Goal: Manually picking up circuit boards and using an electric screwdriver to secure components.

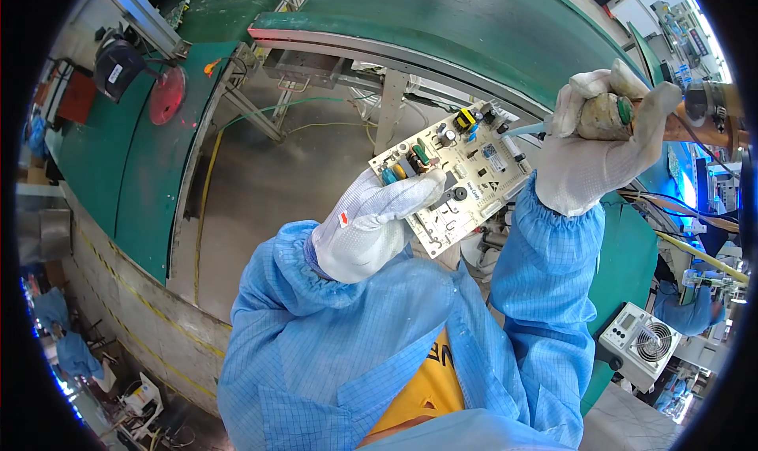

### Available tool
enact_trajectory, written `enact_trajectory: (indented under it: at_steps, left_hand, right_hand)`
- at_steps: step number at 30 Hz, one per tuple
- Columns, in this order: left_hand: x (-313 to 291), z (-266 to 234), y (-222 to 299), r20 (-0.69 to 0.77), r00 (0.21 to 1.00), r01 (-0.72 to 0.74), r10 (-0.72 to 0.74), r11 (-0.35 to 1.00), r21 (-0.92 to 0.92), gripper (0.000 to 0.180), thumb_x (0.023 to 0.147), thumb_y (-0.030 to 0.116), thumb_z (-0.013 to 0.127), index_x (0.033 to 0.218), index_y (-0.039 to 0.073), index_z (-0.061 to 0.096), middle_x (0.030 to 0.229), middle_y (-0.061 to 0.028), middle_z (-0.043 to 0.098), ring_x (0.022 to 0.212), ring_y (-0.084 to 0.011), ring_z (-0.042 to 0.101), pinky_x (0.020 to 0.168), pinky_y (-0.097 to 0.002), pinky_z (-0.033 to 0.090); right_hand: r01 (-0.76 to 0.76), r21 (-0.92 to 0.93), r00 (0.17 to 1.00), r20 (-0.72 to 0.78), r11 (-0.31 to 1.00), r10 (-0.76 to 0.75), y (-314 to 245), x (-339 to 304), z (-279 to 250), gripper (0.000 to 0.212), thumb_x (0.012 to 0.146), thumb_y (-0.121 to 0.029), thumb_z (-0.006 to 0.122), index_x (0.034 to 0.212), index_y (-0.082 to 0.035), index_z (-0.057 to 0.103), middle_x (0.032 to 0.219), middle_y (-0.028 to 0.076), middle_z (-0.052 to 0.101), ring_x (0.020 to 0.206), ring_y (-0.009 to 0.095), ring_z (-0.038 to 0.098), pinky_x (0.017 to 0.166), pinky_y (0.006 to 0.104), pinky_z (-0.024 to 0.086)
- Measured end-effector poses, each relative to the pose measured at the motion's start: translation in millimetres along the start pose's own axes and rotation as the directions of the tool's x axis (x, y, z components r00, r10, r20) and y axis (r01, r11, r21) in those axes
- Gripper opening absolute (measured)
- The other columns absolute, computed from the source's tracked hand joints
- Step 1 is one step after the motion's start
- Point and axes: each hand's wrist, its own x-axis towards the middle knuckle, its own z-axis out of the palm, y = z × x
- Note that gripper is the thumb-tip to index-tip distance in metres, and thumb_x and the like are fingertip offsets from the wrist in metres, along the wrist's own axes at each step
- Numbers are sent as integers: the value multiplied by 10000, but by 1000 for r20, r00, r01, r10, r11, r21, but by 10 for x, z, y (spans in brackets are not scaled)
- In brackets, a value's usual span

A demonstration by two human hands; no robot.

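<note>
A cream-coloured circuit board (482,184) is tilted in front of my chest, with coils, capacitors and a yellow transformer on it. My left hand (379,214), in a white glove, grips its left edge, the thumb lying over the face of the board. At the upper right my gloved right hand (588,147) is closed round a stubby, grimy, tape-wrapped tool (604,118) with a green spot at its end. From that hand a pale blue nozzle-like tip (527,128) points left at the board's upper right corner; whether it touches cannot be made out.
A green conveyor belt (442,21) with a metal rail crosses beyond the board. To the left stands a green bench (95,167) with a red disc (168,96) and a black device (118,66). A white fan unit (639,344) sits at the lower right, near cables. Other people work at both edges.
</note>
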Motion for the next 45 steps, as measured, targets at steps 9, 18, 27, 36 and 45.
enact_trajectory:
  at_steps: [9,18,27,36,45]
  left_hand:
    - [86,-86,19,26,996,-82,83,996,-28,327,885,98,590,1186,-16,531,1136,-133,608,1025,-241,617,907,-347,507]
    - [93,-249,-24,-113,989,-105,101,994,-35,340,874,135,629,1167,-22,558,1071,-118,636,989,-239,633,894,-375,525]
    - [96,-186,2,-98,993,-66,63,997,-30,258,882,99,603,1115,-10,591,1049,-110,644,977,-217,638,890,-358,532]
    - [53,-120,-17,-106,994,-28,23,998,-48,299,874,95,604,1149,-18,565,1098,-125,626,1006,-231,628,892,-355,528]
    - [291,-681,51,377,809,-588,451,633,504,376,860,102,620,1192,-54,538,1139,-137,622,1037,-220,613,908,-323,487]
  right_hand:
    - [-54,106,992,119,993,41,-76,-9,-84,466,926,-424,503,948,19,646,663,156,636,428,154,560,375,217,472]
    - [27,-40,991,136,999,-21,0,-21,-232,315,956,-280,511,972,9,635,765,109,644,692,150,645,538,226,533]
    - [1,4,1000,-30,1000,-1,-18,-39,-125,417,916,-404,543,932,0,647,733,118,638,557,157,575,448,231,448]
    - [-54,-68,998,15,996,56,-86,29,-240,536,874,-522,529,863,-1,655,663,140,635,474,166,556,385,247,429]
    - [-177,157,983,-11,972,181,-143,182,-249,597,771,-523,667,990,22,566,819,150,582,729,216,584,549,292,465]
